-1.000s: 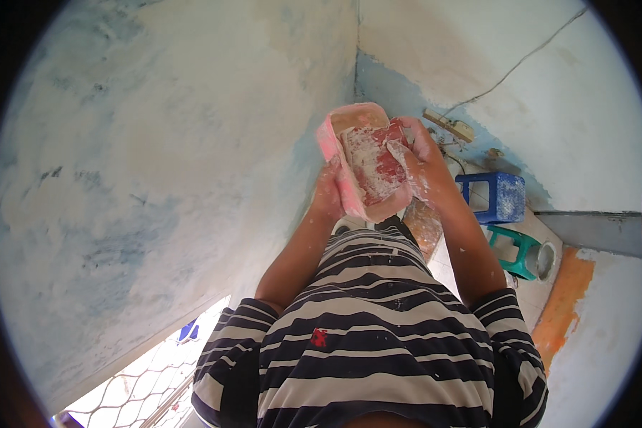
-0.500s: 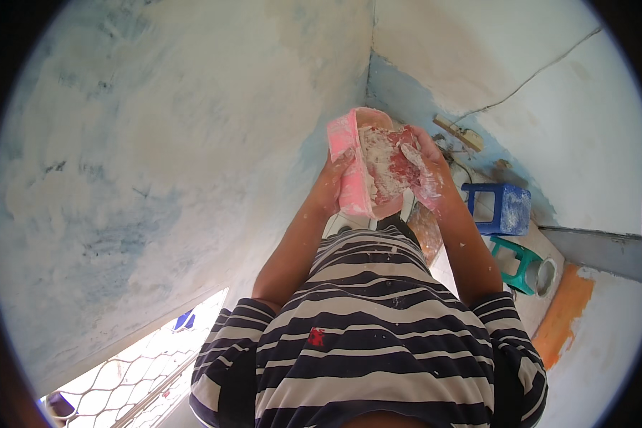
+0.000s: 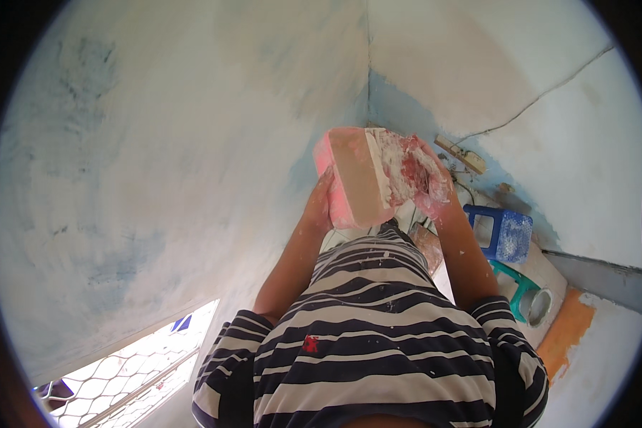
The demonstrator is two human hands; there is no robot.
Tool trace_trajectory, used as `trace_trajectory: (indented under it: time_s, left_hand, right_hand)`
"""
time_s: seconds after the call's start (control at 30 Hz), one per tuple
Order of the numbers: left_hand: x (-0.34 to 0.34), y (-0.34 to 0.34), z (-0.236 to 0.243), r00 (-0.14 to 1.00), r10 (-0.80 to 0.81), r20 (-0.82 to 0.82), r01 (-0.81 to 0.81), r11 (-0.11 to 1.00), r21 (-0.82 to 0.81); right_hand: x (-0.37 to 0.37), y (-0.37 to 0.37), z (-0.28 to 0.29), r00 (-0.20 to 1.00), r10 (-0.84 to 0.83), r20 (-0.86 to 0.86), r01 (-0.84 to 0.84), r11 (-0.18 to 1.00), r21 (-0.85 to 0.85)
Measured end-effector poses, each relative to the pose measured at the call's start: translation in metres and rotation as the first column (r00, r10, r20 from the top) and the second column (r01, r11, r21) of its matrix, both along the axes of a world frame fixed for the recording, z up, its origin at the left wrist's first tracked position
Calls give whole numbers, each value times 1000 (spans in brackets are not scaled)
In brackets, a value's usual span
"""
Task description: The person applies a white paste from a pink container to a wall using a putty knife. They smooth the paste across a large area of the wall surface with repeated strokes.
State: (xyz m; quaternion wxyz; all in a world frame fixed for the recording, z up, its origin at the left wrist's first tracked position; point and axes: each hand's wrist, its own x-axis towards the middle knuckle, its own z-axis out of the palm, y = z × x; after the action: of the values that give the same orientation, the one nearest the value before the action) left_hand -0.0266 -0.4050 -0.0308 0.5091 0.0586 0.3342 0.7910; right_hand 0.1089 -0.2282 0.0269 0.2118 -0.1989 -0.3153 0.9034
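My left hand (image 3: 322, 198) grips the near left side of a pink plastic tub (image 3: 341, 205), its fingers mostly hidden behind the wall. Across the tub lies a smooth flat tan surface (image 3: 360, 178); whether it is putty or a blade, I cannot tell. Thick whitish putty (image 3: 379, 167) runs along its right edge. In my right hand (image 3: 436, 191), smeared white, is a red scraper (image 3: 411, 165) coated with putty, close against the tub's right side. Both hands are held out in front of my striped shirt.
A patchy plastered wall (image 3: 143, 178) rises close on the left and meets another wall (image 3: 492, 64) at a corner. At right stand a blue stool (image 3: 513, 235) and a green stool (image 3: 513, 282), beside a round grey container (image 3: 536, 307). A cable (image 3: 549, 91) hangs along the right wall.
The tub has tilted and dropped slightly toward me, and the flat tan surface now shows across it. The red scraper has shifted a little right and down with my right hand.
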Motion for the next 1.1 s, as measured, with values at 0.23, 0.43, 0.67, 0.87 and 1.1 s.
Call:
trace_trajectory:
  time_s: [0.23,0.43,0.67,0.87,1.1]
  left_hand:
    - [12,-46,-19,973,233,-6,-233,972,-19]
    - [51,-105,-6,835,548,-39,-545,817,-188]
    - [89,-132,18,725,674,-145,-689,714,-125]
    - [115,-127,24,691,691,-213,-711,702,-32]
    - [156,-169,12,541,252,-802,-719,634,-285]
  right_hand:
    - [3,-7,-1,974,185,-129,-184,983,16]
    - [5,-3,-27,964,1,265,5,1000,-21]
    - [-24,16,-125,976,38,216,-74,985,158]
    - [-48,15,-187,992,-74,99,72,997,19]
    - [-74,47,-254,965,-45,260,-29,961,277]
